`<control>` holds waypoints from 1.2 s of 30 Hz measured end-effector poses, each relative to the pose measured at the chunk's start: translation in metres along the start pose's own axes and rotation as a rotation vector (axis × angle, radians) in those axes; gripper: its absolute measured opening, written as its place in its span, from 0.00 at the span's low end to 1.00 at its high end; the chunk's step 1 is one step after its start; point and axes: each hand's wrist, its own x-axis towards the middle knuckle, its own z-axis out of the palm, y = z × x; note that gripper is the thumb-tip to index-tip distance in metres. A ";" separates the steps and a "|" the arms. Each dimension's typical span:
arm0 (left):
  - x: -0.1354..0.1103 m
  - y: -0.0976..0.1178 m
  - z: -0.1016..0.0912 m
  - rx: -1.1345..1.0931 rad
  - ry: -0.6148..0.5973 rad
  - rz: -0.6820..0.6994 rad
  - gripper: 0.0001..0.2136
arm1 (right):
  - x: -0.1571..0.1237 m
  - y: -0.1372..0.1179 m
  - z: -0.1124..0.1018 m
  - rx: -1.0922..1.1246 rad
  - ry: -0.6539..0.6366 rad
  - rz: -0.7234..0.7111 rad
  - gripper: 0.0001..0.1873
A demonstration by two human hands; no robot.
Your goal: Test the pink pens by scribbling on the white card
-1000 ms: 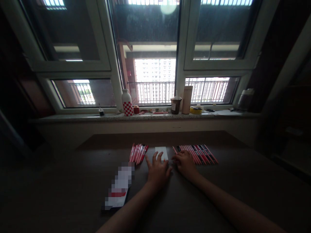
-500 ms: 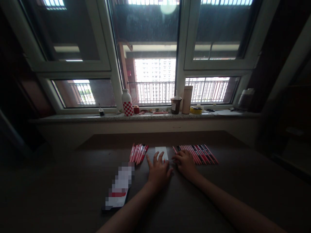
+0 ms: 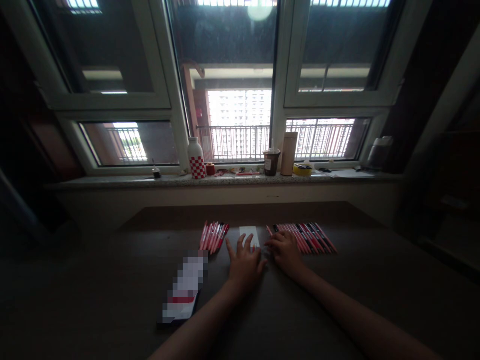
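Observation:
My left hand (image 3: pixel 245 265) lies low over the table with several fingers spread. Its fingertips overlap a white card (image 3: pixel 249 231) that has small coloured marks near its lower end. My right hand (image 3: pixel 287 254) is beside it, fingers bent and close together, pointing left. A small, pale, blurred patch shows between the two hands; I cannot make out what it is. The right hand covers part of a row of pink, red and black pens (image 3: pixel 317 239). Left of the card lies a smaller bunch of pink and red pens (image 3: pixel 213 238).
A phone (image 3: pixel 183 290) with a blurred-out screen lies left of my left forearm on the dark table (image 3: pixel 93 280). On the windowsill (image 3: pixel 232 182) stand a checkered bottle (image 3: pixel 197 160), a lidded drink cup (image 3: pixel 272 162), a beige flask (image 3: pixel 289 155) and a yellow roll (image 3: pixel 302 170).
Both hands stay almost in place; the fingers of my right hand shift very slightly. Pens, card and phone have not moved.

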 end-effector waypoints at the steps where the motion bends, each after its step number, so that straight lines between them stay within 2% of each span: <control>1: 0.000 0.000 0.000 -0.001 0.000 0.000 0.15 | 0.000 0.000 0.000 -0.003 -0.007 0.001 0.12; 19: 0.000 0.000 0.001 -0.026 0.011 -0.012 0.13 | 0.000 -0.002 0.000 -0.013 -0.030 0.048 0.10; 28: 0.003 -0.001 0.000 -0.023 0.074 -0.073 0.08 | 0.000 -0.002 -0.001 0.063 -0.046 0.030 0.10; 36: 0.005 0.000 -0.001 -0.008 0.120 -0.127 0.10 | 0.000 -0.002 0.000 0.113 -0.033 0.039 0.10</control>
